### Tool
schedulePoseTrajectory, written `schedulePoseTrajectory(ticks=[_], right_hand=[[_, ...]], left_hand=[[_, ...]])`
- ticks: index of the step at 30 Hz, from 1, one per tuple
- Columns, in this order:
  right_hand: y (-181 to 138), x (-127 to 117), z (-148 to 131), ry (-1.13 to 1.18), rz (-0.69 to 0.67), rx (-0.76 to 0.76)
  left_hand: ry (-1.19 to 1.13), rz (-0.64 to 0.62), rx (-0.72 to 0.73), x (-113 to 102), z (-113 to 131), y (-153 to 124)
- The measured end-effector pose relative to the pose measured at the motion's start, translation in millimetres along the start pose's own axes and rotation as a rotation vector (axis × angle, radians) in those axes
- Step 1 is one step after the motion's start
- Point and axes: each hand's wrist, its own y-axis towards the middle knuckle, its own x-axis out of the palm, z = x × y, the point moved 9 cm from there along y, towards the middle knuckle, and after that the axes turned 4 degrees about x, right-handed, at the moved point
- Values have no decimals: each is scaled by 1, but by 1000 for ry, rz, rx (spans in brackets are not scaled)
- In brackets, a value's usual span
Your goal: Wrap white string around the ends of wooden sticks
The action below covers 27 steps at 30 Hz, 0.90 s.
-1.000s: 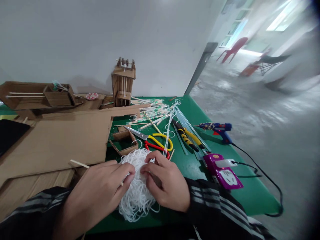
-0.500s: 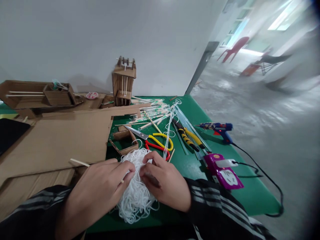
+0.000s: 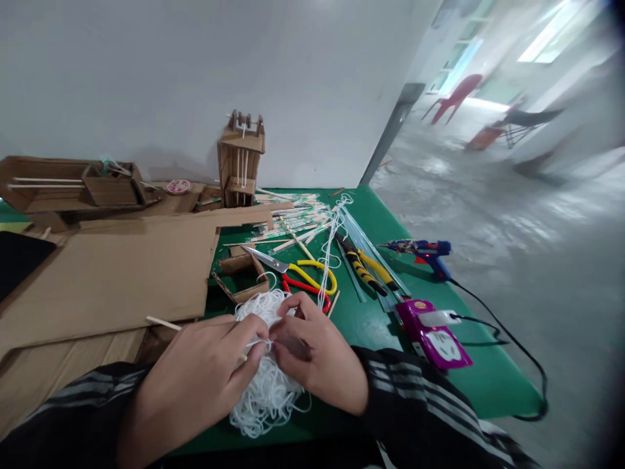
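A tangled heap of white string (image 3: 266,397) lies in front of me on the green table. My left hand (image 3: 202,371) is closed, with a thin wooden stick (image 3: 163,322) running through it; the stick's blunt tip shows by the thumb. Thumb and forefinger of that hand also pinch a strand of the string. Over the heap's right side, my right hand (image 3: 319,358) pinches the same strand, its fingertips almost meeting the left ones. Scissors (image 3: 312,277) with one yellow and one red handle rest just beyond the heap, beside a small bent cardboard frame (image 3: 239,264).
Pliers (image 3: 364,264), clear glue sticks (image 3: 374,241) and a purple power strip (image 3: 434,335) lie to the right, with a blue glue gun (image 3: 427,251) near the table edge. Bundled wooden sticks (image 3: 297,218), a cardboard tower (image 3: 241,163) and cardboard sheets (image 3: 122,273) occupy the back and left.
My left hand has shifted slightly right with the stick, bringing its fingertips up to the right hand's. A strand of string now shows pinched between both hands.
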Motion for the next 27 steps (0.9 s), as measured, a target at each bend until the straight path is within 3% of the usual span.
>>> schedulePoseTrajectory(ticks=[10,17,21,24,27], right_hand=[[1,-1,-9,188,-41,4],[1,-3,-9,147,-32,-13],[0,-6,-11,125,-15,-43],[0,-12,-11,119,13,-52],[0,-16,-8,132,17,-62]], left_hand=[[-214,117,48,-16,4,-12],[-529,130,-68,-18,-24,-20],[-905,115,-169,-13,-45,-17],[-1299,64,-221,-12,-49,-10],[-1519,78,-269,-13,-54,-7]])
